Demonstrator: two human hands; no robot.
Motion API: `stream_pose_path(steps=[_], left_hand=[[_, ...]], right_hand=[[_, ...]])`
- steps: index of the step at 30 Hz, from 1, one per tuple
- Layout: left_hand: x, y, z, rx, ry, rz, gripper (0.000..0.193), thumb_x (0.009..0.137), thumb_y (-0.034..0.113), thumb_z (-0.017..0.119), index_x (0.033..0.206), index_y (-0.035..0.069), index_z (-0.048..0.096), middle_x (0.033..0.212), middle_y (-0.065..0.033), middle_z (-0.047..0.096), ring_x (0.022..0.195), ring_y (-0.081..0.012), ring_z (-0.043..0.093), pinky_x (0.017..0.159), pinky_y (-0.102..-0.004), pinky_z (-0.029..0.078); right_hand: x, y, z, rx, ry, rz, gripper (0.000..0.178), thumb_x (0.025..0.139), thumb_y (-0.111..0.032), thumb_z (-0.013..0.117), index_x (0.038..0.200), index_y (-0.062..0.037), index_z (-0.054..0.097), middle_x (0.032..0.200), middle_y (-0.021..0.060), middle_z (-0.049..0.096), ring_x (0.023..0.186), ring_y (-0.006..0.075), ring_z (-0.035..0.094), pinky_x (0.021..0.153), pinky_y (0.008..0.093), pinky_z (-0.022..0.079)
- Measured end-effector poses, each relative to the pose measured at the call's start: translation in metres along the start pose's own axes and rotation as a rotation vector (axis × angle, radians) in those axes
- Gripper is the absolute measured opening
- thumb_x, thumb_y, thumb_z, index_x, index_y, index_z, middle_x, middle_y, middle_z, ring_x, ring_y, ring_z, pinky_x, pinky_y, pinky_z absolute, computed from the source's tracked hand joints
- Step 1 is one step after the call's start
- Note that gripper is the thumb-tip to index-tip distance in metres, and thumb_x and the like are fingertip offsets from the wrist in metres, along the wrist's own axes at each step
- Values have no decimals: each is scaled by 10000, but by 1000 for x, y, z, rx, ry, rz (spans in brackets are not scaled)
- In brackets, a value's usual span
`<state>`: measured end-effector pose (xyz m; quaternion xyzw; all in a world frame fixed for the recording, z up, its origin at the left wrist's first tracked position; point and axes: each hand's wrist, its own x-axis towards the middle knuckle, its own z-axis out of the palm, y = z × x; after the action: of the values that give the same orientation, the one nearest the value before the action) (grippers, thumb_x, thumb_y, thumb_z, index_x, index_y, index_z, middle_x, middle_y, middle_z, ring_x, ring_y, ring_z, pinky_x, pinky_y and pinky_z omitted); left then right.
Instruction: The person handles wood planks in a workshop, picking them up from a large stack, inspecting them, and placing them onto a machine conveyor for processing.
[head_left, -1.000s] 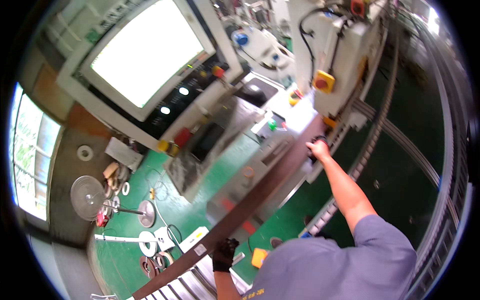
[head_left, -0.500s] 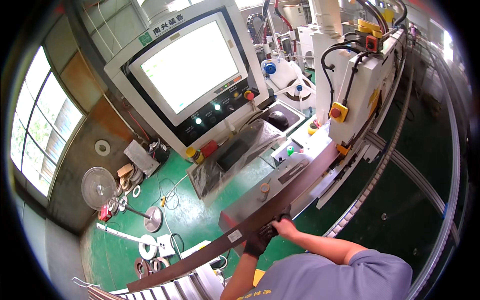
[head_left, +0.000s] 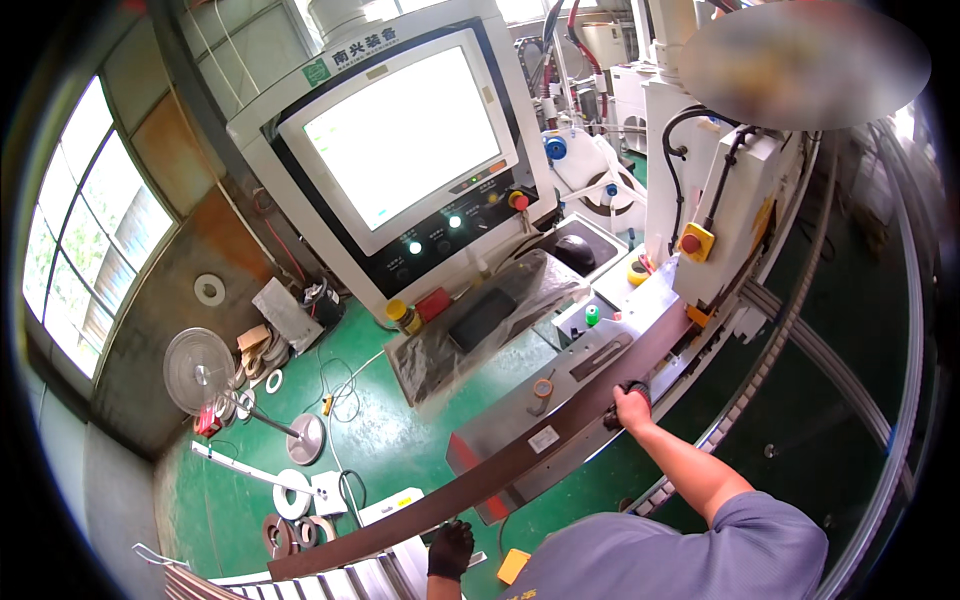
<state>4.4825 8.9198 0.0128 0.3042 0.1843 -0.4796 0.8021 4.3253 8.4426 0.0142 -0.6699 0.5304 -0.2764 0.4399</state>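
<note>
A long dark brown board [head_left: 520, 465] lies slantwise along the grey metal bed of a machine [head_left: 600, 345], from the lower left to the upper right. My right hand [head_left: 632, 406] grips its near edge about midway, arm stretched out. At the bottom of the view my left hand [head_left: 452, 548], in a black glove, holds the board's near edge close to its lower end. That end rests over a roller conveyor [head_left: 372, 580].
A control panel with a large bright screen [head_left: 400, 140] and a red button [head_left: 518, 200] stands behind the machine, a covered keyboard [head_left: 480, 320] below it. A standing fan [head_left: 200, 370] and tape rolls [head_left: 290, 495] are on the green floor. A window [head_left: 70, 250] is at left.
My view has swung toward the control panel. My right hand has come back along the board's edge from its far end. My gloved left hand stays at the near end.
</note>
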Motion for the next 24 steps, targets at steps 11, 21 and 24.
stream_pose_path(steps=[11,21,24], left_hand=[[29,-27,98,1711,-369,670,202,928,214,499,993,63,617,900,-100,651,913,-230,612,803,-353,504],[102,-84,148,127,-298,-188,315,976,292,415,1154,64,540,1047,-88,602,993,-247,582,824,-327,508],[109,-85,128,20,-499,-403,360,981,320,382,1159,50,539,1084,-98,604,1003,-233,582,807,-311,502]], right_hand=[[76,28,-46,96,92,143,367,850,-307,592,702,29,585,642,123,626,621,245,635,608,369,499],[-122,-40,40,-55,-371,-245,407,833,-367,572,932,21,639,865,230,629,820,350,616,781,444,457],[-105,-68,44,-30,-484,106,488,881,-433,524,860,45,616,782,204,616,774,321,619,754,425,460]])
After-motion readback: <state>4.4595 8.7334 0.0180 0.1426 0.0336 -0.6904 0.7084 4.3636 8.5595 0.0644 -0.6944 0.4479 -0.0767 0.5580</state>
